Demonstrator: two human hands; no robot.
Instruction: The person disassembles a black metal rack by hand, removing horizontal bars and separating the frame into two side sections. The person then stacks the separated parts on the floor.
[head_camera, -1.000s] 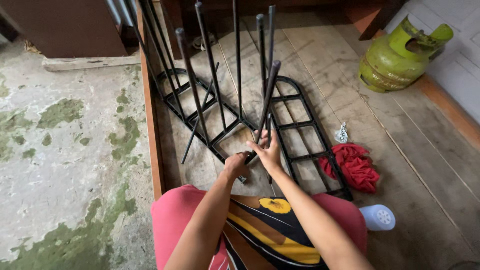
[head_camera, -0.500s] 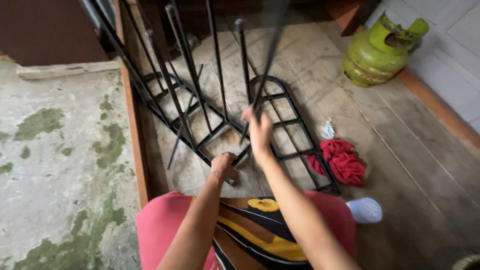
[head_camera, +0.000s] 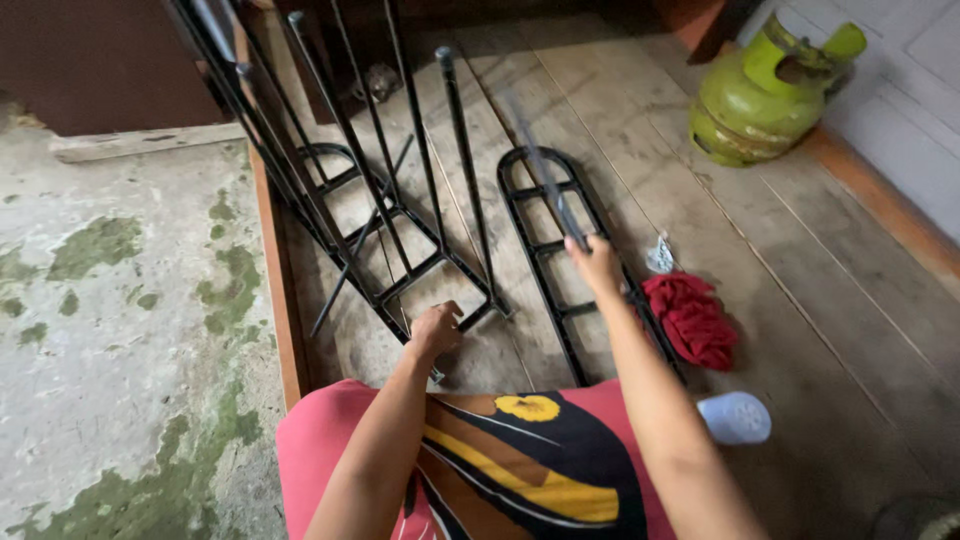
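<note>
A black metal rack frame (head_camera: 400, 215) with several upright bars stands on the wooden floor in front of me. My left hand (head_camera: 436, 330) grips the frame's near bottom corner. My right hand (head_camera: 596, 264) is closed around a separate black metal rod (head_camera: 545, 175), held up and blurred with motion. Under that hand, a black ladder-shaped metal shelf piece (head_camera: 552, 250) lies flat on the boards.
A crumpled red cloth (head_camera: 694, 316) lies right of the flat piece, with a small silvery object (head_camera: 660, 255) beyond it. A white cap-like object (head_camera: 735, 417) sits by my knee. A green gas cylinder (head_camera: 765, 90) stands at the far right. Mossy concrete (head_camera: 120, 330) lies left of a wooden edge.
My right hand has pulled the rod away from the frame and swung it to the right, over the flat piece. My left hand has stayed low on the frame's corner.
</note>
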